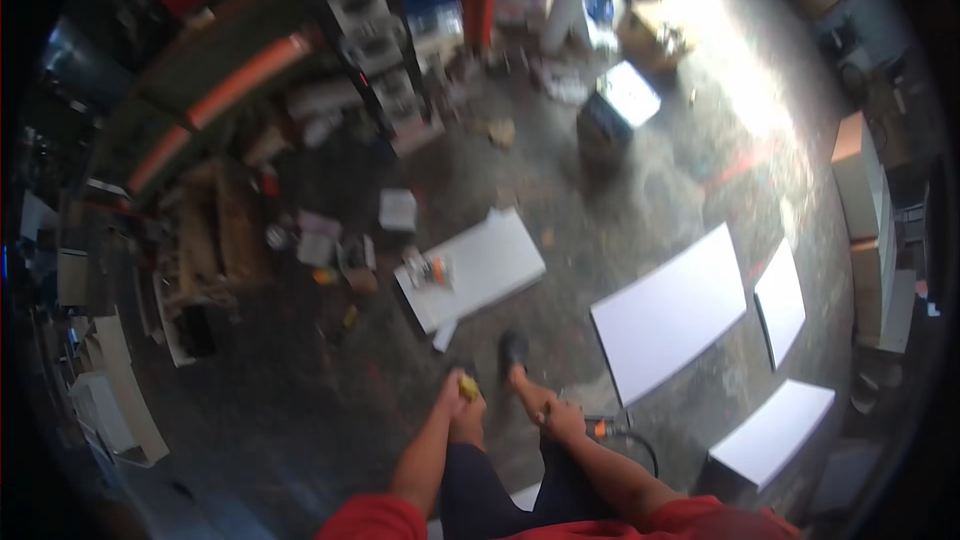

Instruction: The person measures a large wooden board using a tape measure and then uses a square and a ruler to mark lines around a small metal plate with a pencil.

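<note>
Low in the view, my left hand [460,398] is closed around a small yellow object [468,387]; blur hides its kind. My right hand [563,421] is closed by my knee. From its right side a hand tool with an orange fitting [599,430] and a black hose [645,445] sticks out, most of it covered by the fingers. Past my feet lies a white panel [480,275] with a small orange and silver item [430,270] on it. A larger white panel [675,315] is on the floor to the right.
Further right are two more white panels [780,302] [775,432] and a stack of boards [868,230]. Scraps and small packets [330,248] litter the floor at left, near an opened cardboard box [222,225]. A dark box with a bright top [620,105] and shelving [250,70] stand farther off.
</note>
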Demonstrator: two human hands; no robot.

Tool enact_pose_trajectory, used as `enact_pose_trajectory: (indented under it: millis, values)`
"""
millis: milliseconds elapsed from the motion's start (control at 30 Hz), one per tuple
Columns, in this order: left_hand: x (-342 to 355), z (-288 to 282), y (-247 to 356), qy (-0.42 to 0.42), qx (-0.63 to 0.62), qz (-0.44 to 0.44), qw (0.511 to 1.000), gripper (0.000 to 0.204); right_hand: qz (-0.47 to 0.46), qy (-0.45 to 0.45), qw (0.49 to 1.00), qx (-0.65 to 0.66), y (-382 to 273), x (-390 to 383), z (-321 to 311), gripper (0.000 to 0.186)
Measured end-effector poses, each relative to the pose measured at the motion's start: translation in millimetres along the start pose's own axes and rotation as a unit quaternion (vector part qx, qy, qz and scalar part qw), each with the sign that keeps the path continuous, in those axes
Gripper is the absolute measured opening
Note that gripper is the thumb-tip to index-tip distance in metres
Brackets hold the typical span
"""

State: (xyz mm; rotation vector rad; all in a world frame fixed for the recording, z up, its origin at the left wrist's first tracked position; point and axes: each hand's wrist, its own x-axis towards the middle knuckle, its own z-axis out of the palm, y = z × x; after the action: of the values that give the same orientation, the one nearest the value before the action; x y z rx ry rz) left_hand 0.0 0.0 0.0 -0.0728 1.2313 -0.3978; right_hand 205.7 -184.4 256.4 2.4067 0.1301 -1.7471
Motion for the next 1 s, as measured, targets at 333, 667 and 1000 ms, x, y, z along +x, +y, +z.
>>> enact_pose_trajectory:
  millis: [333, 667, 1000]
  values:
    - [-380.4, 34.5, 236.8, -0.203, 0.159, 0.415, 0.873, 0.045, -0.43, 0.123, 0.886, -0.123, -253.0, 110.8, -150.0, 0.047]
    - [-508.9, -48.8, 122.7, 0.112, 0.316, 0.595, 0.731, 0.04, -0.636, 0.131, 0.653, -0.389, -377.1, 126.0, -189.4, 0.029]
    - [-556.6, -186.5, 125.2, 0.179, 0.193, 0.497, 0.827, 0.04, -0.382, -0.23, 0.807, -0.388, -553.5, 50.9, -98.4, 0.029]
